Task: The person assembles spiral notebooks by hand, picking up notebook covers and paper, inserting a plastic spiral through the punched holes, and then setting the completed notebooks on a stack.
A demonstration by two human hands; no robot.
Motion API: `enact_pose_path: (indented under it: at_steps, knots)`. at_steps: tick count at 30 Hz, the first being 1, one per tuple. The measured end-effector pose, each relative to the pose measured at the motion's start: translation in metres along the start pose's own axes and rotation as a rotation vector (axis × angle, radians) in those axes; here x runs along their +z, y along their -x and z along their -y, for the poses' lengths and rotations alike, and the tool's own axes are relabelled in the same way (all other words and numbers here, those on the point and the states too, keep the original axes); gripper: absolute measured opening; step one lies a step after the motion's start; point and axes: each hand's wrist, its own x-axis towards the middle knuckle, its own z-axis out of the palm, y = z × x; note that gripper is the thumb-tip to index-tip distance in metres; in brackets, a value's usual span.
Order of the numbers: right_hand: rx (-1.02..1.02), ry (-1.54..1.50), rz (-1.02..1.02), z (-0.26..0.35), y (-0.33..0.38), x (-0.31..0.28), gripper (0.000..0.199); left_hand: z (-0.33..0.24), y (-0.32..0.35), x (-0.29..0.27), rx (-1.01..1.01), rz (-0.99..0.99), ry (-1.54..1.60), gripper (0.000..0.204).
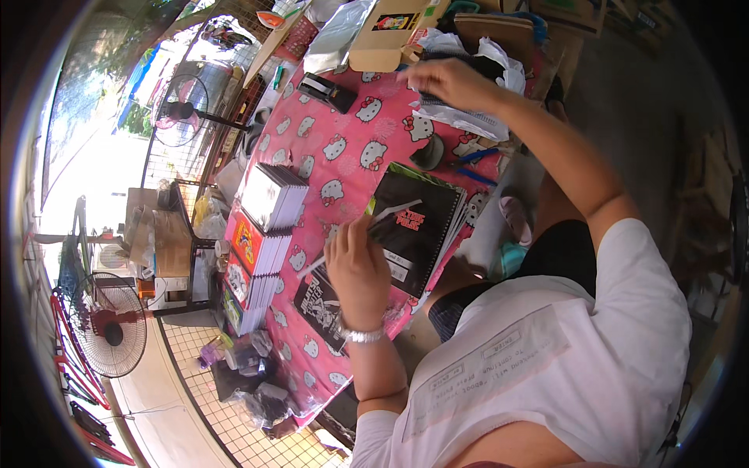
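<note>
My left hand [357,269] is closed around a thin white strip [398,209], whose ends stick out on both sides over the notebooks. Beneath it lies a black-covered spiral notebook [425,234] on a small stack. A smaller black notebook with white artwork [318,306] sits partly hidden by my left wrist. My right hand [452,84], fingers apart and seemingly holding nothing, is stretched over the far right of the table, by a bundle of black spiral coils [468,117] in white wrapping.
Stacks of spiral notebooks [269,199] line the left edge of the pink patterned table [331,168]. A black tape dispenser-like tool [328,92], blue-handled pliers [474,154], a dark roll [427,153] and a cardboard box [394,35] also lie there. Fans [113,331] stand left.
</note>
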Motion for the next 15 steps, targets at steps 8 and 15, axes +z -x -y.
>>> enact_pose_path:
  at_steps: [8,15]
  knots:
    - [-0.138,-0.58,0.196,0.118,0.059,0.0,0.027,0.018,0.0,0.026,0.136,-0.212,-0.033,0.018]
    - [-0.295,-0.247,0.14,0.135,0.068,-0.004,0.028,0.009,0.004,0.026,0.227,-0.211,0.014,0.02]
